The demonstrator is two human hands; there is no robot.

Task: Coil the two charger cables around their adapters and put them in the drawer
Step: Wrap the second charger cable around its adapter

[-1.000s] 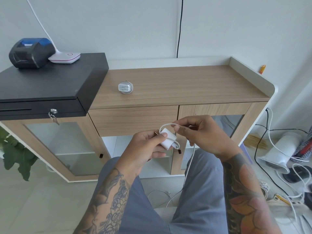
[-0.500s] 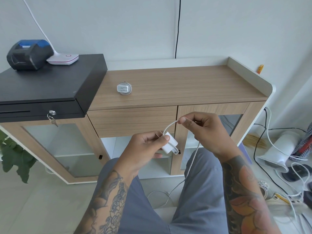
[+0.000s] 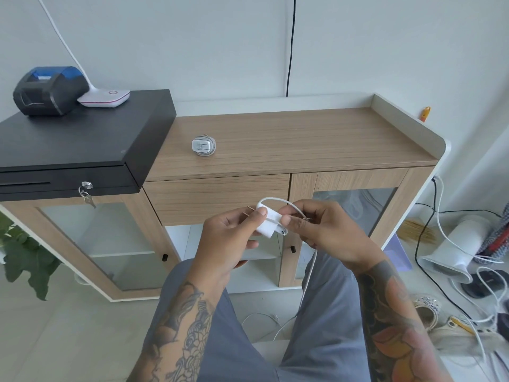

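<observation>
Right hand (image 3: 327, 230) has swung its pinched cable (image 3: 308, 274) loop over the adapter (image 3: 268, 226) gripped in left hand (image 3: 228, 244) fingers: another wrap on; tail still dangles.

Your left hand (image 3: 228, 241) and right hand (image 3: 327, 230) are bare, with no rings or watch showing. Both forearms are sleeveless and covered in tattoos: grey wave and flower patterns on the left, dark shading with orange-red petals on the right. You wear grey-blue trousers (image 3: 325, 326).
</observation>
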